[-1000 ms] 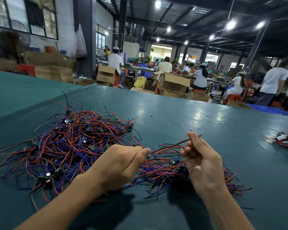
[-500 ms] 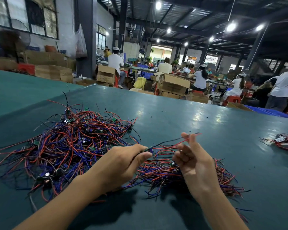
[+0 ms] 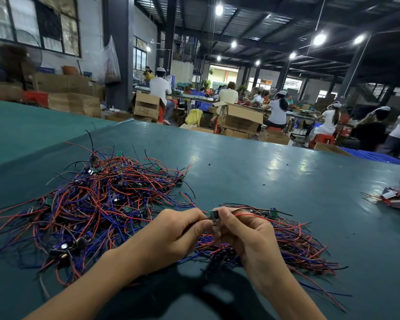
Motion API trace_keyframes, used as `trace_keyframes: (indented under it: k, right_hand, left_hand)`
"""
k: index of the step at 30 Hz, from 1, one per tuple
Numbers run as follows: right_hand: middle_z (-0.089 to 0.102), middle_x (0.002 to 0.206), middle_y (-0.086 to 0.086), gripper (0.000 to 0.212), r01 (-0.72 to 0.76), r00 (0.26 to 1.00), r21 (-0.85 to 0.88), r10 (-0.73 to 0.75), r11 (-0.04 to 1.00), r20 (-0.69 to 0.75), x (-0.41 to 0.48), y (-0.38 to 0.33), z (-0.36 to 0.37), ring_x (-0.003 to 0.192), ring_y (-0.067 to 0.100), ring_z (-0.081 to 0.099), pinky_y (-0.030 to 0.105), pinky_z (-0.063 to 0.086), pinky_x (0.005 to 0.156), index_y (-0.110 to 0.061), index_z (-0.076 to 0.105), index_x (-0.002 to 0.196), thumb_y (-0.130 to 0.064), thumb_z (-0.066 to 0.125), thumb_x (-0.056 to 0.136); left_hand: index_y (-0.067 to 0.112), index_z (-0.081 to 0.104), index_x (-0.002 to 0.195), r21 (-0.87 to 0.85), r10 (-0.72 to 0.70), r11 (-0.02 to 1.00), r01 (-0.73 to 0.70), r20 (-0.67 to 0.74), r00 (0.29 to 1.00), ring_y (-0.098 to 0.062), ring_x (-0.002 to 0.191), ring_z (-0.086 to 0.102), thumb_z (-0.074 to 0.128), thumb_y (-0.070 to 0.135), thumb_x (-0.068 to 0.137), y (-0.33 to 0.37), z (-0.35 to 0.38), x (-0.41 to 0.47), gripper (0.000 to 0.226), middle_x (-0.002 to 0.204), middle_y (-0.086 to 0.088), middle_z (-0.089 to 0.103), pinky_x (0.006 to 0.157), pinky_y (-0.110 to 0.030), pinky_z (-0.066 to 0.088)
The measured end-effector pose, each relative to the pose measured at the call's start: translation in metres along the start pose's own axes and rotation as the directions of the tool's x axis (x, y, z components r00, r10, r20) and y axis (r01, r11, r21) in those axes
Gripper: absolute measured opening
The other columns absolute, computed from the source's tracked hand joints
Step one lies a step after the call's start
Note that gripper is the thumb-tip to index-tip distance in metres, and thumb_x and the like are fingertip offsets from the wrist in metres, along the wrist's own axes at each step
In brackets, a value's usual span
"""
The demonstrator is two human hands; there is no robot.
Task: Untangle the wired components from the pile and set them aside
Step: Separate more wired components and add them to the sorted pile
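A big tangled pile (image 3: 97, 199) of red, blue and black wires with small green boards lies on the left of the green table (image 3: 252, 172). A flatter heap of sorted wired components (image 3: 293, 241) lies under and right of my hands. My left hand (image 3: 176, 236) and my right hand (image 3: 247, 234) meet above that heap. Both pinch one small wired component (image 3: 213, 215) between their fingertips. Its red wire arcs over my right hand. The lower part of the component is hidden by my fingers.
A small separate cluster of wired parts (image 3: 397, 199) sits at the table's right edge. Beyond the far table edge are cardboard boxes (image 3: 238, 121) and seated workers at other benches. A second green table surface (image 3: 21, 128) lies to the left.
My hands came together: they were apart with a wire stretched between them, and now both pinch a small component. The view has also shifted slightly.
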State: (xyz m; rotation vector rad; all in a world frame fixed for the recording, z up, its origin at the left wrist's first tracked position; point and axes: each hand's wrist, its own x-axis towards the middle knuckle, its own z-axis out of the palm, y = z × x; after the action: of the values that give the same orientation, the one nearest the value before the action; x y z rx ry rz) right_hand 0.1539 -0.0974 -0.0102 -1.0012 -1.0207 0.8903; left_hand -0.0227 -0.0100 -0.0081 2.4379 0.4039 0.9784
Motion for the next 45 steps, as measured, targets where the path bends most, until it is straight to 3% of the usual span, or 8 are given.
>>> trace_keyframes:
  k: [6,9,14,18,24,37,42,45]
  right_hand:
    - [0.071,0.083,0.020,0.041,-0.048,0.998,0.011,0.048,0.999,-0.047,0.002,-0.002,0.003,0.063,0.025,0.066,0.033,0.057,0.059,-0.008,0.077,0.093,-0.047,0.079,0.082]
    - [0.074,0.096,0.021,0.043,-0.072,0.995,0.042,0.075,0.996,-0.060,0.005,-0.004,0.003,0.058,0.024,0.064,0.036,0.056,0.053,0.003,0.068,0.100,-0.038,0.059,0.092]
    - [0.076,0.097,0.021,0.033,-0.070,0.979,0.062,0.081,0.996,-0.188,0.006,-0.011,-0.001,0.052,0.022,0.063,0.032,0.055,0.046,0.006,0.063,0.097,-0.026,0.054,0.100]
    - [0.076,0.091,0.021,0.024,-0.037,0.953,0.111,0.069,0.993,-0.294,0.008,-0.020,-0.008,0.050,0.019,0.063,0.031,0.055,0.043,-0.001,0.060,0.090,-0.020,0.053,0.103]
    - [0.076,0.090,0.022,0.025,-0.019,0.906,0.137,0.075,0.990,-0.417,0.012,-0.028,-0.025,0.062,0.024,0.071,0.029,0.057,0.049,-0.002,0.063,0.089,-0.024,0.061,0.099]
    - [0.075,0.079,0.021,0.027,-0.012,0.882,0.324,0.163,0.946,-0.443,0.015,-0.026,-0.024,0.058,0.022,0.072,0.029,0.058,0.051,0.002,0.058,0.106,-0.021,0.068,0.095]
    - [0.067,0.069,0.011,0.029,-0.064,0.921,0.348,0.190,0.935,-0.339,0.014,-0.031,-0.023,0.052,0.017,0.063,0.030,0.058,0.052,-0.002,0.062,0.096,-0.029,0.070,0.091]
    - [0.055,0.065,0.005,0.036,-0.113,0.960,0.300,0.182,0.947,-0.212,0.011,-0.034,-0.019,0.049,0.014,0.052,0.029,0.053,0.048,-0.003,0.067,0.095,-0.037,0.068,0.085]
  left_hand:
    - [0.026,0.059,0.092,0.046,0.000,0.999,-0.002,0.046,0.999,-0.010,0.059,0.057,0.044,0.037,0.107,0.004,0.001,-0.001,0.024,0.066,0.006,0.062,0.060,-0.036,0.046]
    - [0.019,0.062,0.098,0.083,-0.027,0.996,0.019,0.101,0.995,-0.014,0.063,0.058,0.045,0.032,0.106,0.004,0.000,-0.002,0.024,0.070,0.006,0.064,0.063,-0.039,0.047]
    - [0.014,0.062,0.101,0.122,0.008,0.992,-0.032,0.190,0.982,-0.015,0.067,0.057,0.043,0.032,0.107,0.015,0.002,-0.002,0.026,0.076,0.004,0.066,0.065,-0.036,0.044]
    - [0.013,0.063,0.094,0.105,0.063,0.990,-0.090,0.234,0.970,0.001,0.058,0.048,0.050,0.027,0.106,0.021,0.002,-0.002,0.023,0.073,0.009,0.067,0.058,-0.014,0.032]
    - [0.016,0.063,0.100,0.112,0.081,0.986,-0.123,0.322,0.943,-0.019,0.069,0.056,0.046,0.031,0.105,0.022,0.006,-0.005,0.023,0.076,0.001,0.065,0.066,-0.037,0.045]
    - [0.017,0.066,0.093,0.184,0.307,0.918,-0.352,0.234,0.922,-0.018,0.063,0.054,0.052,0.036,0.105,0.024,0.015,-0.008,0.026,0.071,0.003,0.061,0.058,-0.029,0.042]
    - [0.014,0.068,0.080,-0.041,0.285,0.959,-0.282,0.191,0.939,-0.013,0.060,0.051,0.057,0.041,0.103,0.019,0.011,-0.007,0.038,0.069,0.004,0.056,0.056,-0.029,0.040]
    - [0.013,0.067,0.070,-0.252,0.194,0.951,-0.181,0.028,0.981,-0.010,0.053,0.051,0.045,0.055,0.103,0.017,0.013,-0.008,0.059,0.060,0.007,0.052,0.051,-0.026,0.036]
